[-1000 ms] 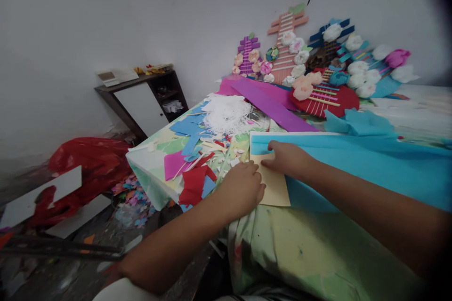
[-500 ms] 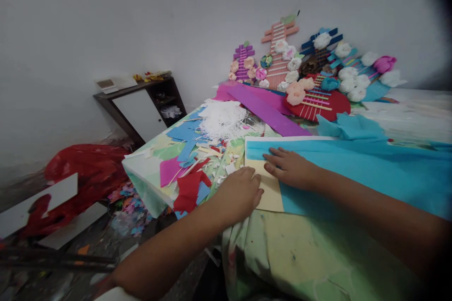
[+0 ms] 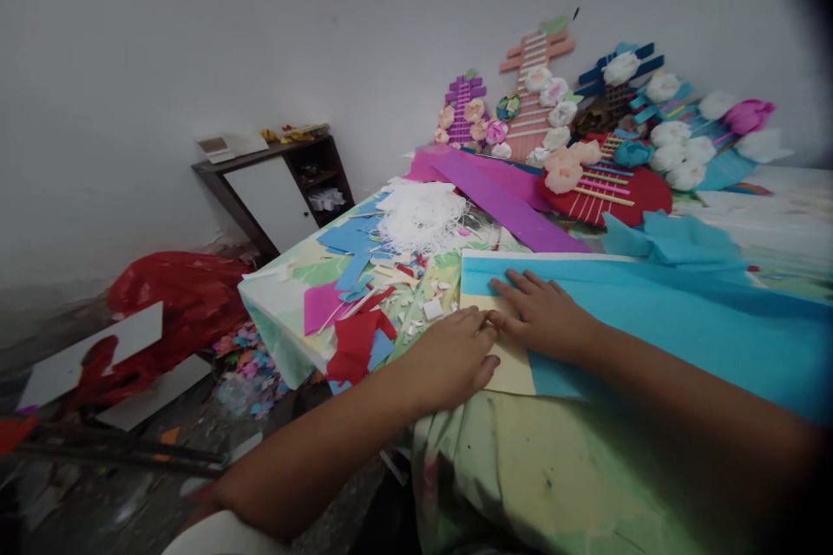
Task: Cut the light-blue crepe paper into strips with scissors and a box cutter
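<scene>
A long sheet of light blue crepe paper [image 3: 683, 321] lies over a cream card [image 3: 511, 368] on the table. My right hand [image 3: 543, 316] rests flat on the blue paper's left end, fingers stretched out. My left hand [image 3: 455, 355] presses on the card's left edge with its fingers curled down, touching the right hand's thumb. Whether anything is under its fingers is hidden.
Scraps of red, blue and pink paper [image 3: 355, 321] and a heap of white shreds [image 3: 420, 212] cover the table's left corner. A purple strip [image 3: 508, 208] and paper-flower crafts [image 3: 586, 130] stand at the back. A red bag [image 3: 173, 295] and a dark shelf [image 3: 279, 182] are left of the table.
My right hand went from a curled grip on the blue paper's edge to lying flat on it. My left hand stayed at the card's edge. The view shifted a little.
</scene>
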`<state>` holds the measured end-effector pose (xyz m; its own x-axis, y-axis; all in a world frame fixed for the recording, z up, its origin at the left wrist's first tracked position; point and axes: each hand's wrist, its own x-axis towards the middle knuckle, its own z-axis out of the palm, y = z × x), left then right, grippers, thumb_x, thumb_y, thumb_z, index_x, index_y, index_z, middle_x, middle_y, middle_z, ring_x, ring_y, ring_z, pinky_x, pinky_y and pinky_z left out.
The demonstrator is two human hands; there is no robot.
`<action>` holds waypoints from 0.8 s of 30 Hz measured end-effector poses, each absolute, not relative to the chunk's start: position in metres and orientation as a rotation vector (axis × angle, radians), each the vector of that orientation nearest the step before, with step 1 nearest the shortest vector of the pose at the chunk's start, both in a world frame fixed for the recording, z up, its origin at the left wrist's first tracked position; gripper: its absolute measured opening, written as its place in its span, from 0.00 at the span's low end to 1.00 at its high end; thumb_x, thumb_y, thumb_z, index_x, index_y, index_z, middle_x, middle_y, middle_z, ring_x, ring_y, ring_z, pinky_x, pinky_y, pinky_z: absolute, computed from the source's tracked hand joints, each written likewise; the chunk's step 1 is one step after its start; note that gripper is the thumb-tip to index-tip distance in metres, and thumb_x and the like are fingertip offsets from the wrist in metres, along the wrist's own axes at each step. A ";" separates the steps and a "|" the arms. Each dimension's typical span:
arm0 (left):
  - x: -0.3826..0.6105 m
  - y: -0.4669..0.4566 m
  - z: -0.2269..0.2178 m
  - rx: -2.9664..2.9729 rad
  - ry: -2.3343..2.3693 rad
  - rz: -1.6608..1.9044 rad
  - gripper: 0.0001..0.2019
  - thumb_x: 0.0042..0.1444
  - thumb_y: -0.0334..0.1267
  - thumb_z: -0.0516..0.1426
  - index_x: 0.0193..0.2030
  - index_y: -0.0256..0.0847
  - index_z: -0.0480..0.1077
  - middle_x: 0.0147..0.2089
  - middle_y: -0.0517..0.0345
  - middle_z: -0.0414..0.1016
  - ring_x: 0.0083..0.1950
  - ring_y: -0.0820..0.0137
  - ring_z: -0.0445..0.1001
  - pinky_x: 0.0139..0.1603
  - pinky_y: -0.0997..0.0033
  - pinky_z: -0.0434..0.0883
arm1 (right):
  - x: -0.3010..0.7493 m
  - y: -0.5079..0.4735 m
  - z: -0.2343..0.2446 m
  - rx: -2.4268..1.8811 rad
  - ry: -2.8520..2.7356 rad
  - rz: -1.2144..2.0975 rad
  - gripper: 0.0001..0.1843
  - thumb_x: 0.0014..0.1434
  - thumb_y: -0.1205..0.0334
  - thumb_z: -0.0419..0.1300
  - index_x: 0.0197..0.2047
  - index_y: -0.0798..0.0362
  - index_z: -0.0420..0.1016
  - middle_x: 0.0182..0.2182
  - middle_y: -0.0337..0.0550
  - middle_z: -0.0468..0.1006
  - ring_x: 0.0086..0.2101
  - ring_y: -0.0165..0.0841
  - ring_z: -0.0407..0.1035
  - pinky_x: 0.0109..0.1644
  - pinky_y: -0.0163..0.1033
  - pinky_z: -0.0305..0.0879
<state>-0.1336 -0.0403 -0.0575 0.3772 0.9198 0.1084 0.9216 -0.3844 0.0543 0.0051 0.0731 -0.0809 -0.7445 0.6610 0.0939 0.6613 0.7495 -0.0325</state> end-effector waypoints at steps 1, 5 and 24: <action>-0.134 -0.040 -0.057 -2.604 -1.722 -0.198 0.15 0.56 0.38 0.48 0.47 0.31 0.63 0.48 0.46 0.65 0.52 0.65 0.62 0.55 0.66 0.58 | 0.006 0.072 -0.081 -1.063 -2.838 -0.024 0.36 0.55 0.39 0.38 0.60 0.50 0.55 0.60 0.53 0.52 0.57 0.52 0.45 0.53 0.61 0.47; -0.136 -0.041 -0.059 -2.628 -1.658 -0.232 0.15 0.57 0.38 0.47 0.48 0.32 0.63 0.50 0.46 0.64 0.55 0.65 0.60 0.57 0.64 0.56 | 0.011 0.072 -0.079 -0.899 -2.893 -0.002 0.32 0.56 0.41 0.40 0.59 0.48 0.57 0.60 0.49 0.52 0.58 0.50 0.44 0.54 0.60 0.46; -0.159 -0.053 -0.070 -2.371 -2.163 -0.616 0.15 0.55 0.33 0.47 0.50 0.36 0.62 0.48 0.50 0.69 0.50 0.67 0.65 0.53 0.66 0.61 | 0.016 0.030 -0.057 -0.397 -3.091 -0.026 0.43 0.39 0.40 0.58 0.54 0.58 0.63 0.54 0.61 0.61 0.53 0.53 0.54 0.52 0.56 0.50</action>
<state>-0.1587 -0.0530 -0.0703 0.0564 0.9804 0.1887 0.9329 -0.1191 0.3400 0.0157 0.0295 -0.0566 -0.9672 0.2525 0.0271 0.2529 0.9674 0.0132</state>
